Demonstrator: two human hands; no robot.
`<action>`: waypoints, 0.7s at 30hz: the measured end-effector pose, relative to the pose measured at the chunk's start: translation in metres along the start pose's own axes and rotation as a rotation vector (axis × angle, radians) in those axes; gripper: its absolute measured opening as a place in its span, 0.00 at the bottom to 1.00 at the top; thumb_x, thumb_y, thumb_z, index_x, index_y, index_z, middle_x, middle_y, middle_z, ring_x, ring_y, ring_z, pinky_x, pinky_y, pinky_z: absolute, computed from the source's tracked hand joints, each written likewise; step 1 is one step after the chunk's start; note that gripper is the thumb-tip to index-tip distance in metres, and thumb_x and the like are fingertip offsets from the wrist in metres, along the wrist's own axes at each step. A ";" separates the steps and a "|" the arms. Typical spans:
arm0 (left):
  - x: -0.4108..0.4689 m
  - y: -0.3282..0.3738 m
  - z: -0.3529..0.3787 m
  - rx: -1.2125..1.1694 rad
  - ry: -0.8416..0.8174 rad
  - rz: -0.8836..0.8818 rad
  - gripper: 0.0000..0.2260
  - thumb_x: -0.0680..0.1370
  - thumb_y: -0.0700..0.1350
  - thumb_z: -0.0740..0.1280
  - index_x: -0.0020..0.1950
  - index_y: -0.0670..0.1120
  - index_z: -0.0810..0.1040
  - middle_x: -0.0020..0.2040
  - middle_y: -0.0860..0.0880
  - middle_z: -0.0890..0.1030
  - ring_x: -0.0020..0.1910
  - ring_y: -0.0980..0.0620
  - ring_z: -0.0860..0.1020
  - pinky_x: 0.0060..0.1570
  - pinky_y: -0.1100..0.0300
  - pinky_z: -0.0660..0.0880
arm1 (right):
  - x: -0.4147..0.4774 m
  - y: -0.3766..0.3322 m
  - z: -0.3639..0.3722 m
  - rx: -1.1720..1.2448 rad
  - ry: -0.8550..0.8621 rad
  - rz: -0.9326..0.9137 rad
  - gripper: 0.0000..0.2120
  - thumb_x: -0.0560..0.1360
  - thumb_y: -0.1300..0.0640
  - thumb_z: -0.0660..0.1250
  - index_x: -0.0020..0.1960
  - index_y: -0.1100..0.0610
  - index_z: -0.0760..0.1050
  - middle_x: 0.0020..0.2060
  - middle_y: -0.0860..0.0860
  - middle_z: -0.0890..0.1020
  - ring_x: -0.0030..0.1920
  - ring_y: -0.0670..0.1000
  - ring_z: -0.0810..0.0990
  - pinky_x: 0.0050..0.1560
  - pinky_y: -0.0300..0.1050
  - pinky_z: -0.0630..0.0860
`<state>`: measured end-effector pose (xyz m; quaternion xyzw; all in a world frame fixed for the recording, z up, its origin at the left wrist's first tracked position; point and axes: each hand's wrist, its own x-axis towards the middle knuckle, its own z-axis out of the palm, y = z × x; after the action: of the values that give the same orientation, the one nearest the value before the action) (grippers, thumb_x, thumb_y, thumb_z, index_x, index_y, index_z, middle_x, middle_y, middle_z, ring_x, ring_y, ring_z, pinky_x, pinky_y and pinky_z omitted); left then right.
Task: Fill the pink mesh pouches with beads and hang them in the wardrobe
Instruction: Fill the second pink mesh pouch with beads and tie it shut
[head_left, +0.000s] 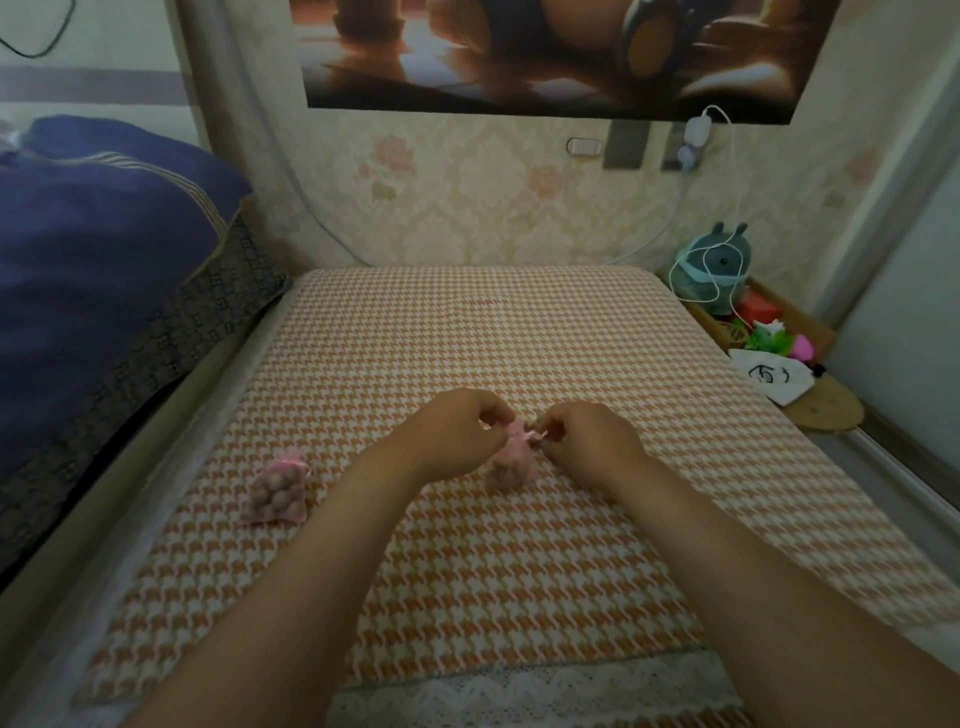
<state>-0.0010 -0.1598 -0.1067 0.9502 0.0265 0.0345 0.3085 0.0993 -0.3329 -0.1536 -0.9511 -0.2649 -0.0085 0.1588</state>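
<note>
A pink mesh pouch (511, 465) full of brown beads stands on the houndstooth cloth in the middle of the view. My left hand (457, 428) pinches its drawstring at the neck from the left, and my right hand (589, 439) pinches the string from the right. A second pink mesh pouch (278, 493), filled with beads and tied shut, lies on the cloth to the left, apart from both hands. No wardrobe is in view.
The orange-and-white cloth covers a table (467, 332) against a floral wall. A dark blue quilt (93, 249) lies on the bed at left. A grey plush toy (719, 267), a white cable and small items fill a shelf (795, 358) at right.
</note>
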 end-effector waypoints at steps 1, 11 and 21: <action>0.000 0.000 0.000 -0.003 -0.003 -0.001 0.13 0.79 0.47 0.65 0.63 0.51 0.80 0.60 0.54 0.80 0.50 0.58 0.75 0.53 0.64 0.70 | 0.001 0.000 0.000 0.004 0.001 0.001 0.07 0.75 0.47 0.69 0.52 0.45 0.81 0.48 0.45 0.83 0.50 0.50 0.80 0.45 0.44 0.74; -0.001 0.000 0.003 -0.011 -0.006 -0.013 0.13 0.78 0.47 0.66 0.62 0.51 0.80 0.57 0.55 0.79 0.48 0.58 0.74 0.51 0.65 0.69 | -0.003 0.001 0.003 0.016 0.010 0.013 0.05 0.74 0.48 0.70 0.47 0.48 0.80 0.45 0.46 0.83 0.48 0.51 0.81 0.43 0.44 0.75; -0.005 -0.003 0.001 -0.029 -0.008 0.001 0.13 0.78 0.46 0.65 0.62 0.50 0.80 0.57 0.53 0.80 0.49 0.57 0.76 0.53 0.63 0.72 | -0.008 -0.029 -0.044 0.423 0.231 -0.039 0.03 0.73 0.51 0.73 0.46 0.46 0.82 0.41 0.40 0.83 0.42 0.36 0.80 0.46 0.39 0.76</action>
<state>-0.0059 -0.1583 -0.1100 0.9458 0.0245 0.0310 0.3222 0.0811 -0.3266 -0.1041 -0.8840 -0.2593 -0.0646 0.3836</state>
